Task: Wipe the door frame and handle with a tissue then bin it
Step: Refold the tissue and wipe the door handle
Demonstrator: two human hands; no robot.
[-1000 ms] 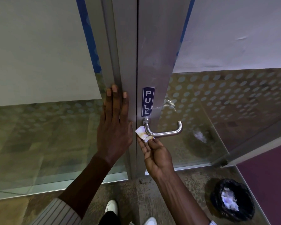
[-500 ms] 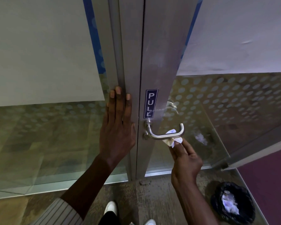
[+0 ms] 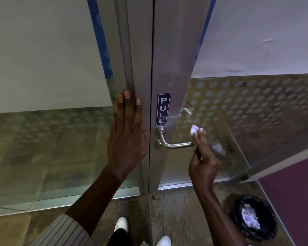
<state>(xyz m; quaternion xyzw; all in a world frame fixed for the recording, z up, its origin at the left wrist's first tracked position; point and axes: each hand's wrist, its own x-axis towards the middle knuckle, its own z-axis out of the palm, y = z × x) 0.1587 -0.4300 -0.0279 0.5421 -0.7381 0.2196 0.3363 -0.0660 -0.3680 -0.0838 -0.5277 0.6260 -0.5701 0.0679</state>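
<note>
A brushed-metal door frame (image 3: 174,55) runs down the middle, with a blue PULL sticker (image 3: 163,109) above a steel lever handle (image 3: 174,144). My left hand (image 3: 127,137) lies flat, fingers up, on the fixed frame left of the door gap. My right hand (image 3: 204,157) pinches a crumpled white tissue (image 3: 194,129) at the free right end of the handle, and its fingers hide the handle's tip. On the floor at the lower right stands a bin (image 3: 238,217) lined with a black bag, with crumpled white tissues in it.
Glass panels with a dotted film and frosted upper bands flank the frame on both sides. My white shoes (image 3: 121,224) stand on the speckled floor below the door. A purple surface (image 3: 295,197) lies at the far right, past the bin.
My right hand has slid the tissue along the handle from its base near the frame to its free right end, then lifted it a little. My left hand has stayed on the frame.
</note>
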